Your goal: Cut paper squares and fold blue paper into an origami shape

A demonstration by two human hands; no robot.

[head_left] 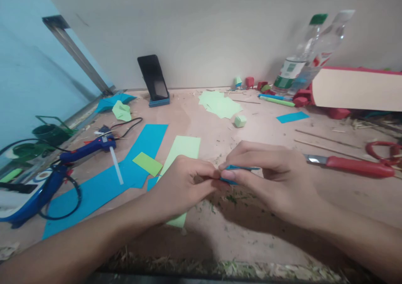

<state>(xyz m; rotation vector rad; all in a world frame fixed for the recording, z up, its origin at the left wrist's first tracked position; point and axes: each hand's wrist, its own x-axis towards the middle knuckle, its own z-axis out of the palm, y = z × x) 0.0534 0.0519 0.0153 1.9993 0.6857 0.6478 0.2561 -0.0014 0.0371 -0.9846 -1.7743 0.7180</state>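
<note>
Both hands meet over the middle of the table, around a small piece of blue paper [234, 179]. My right hand [266, 171] is closed, pinching the paper between thumb and fingers; a thin dark edge sticks out past the thumb. At the paper's left end my left hand [188, 181] is closed too, thumb and forefinger tips pressed together on it. Most of the paper is hidden by the fingers. Under my left hand lies a pale green paper strip [185, 148]. Just beyond the hands sits a small pale green folded paper cube [240, 121].
Left are a blue glue gun [89, 148] with a cord, large blue paper strips [94, 196] and a green paper rectangle [147, 163]. A phone [153, 78] stands at the back. A red-handled knife [358, 166] lies right, thin sticks behind it. Bottles [290, 72] stand back right.
</note>
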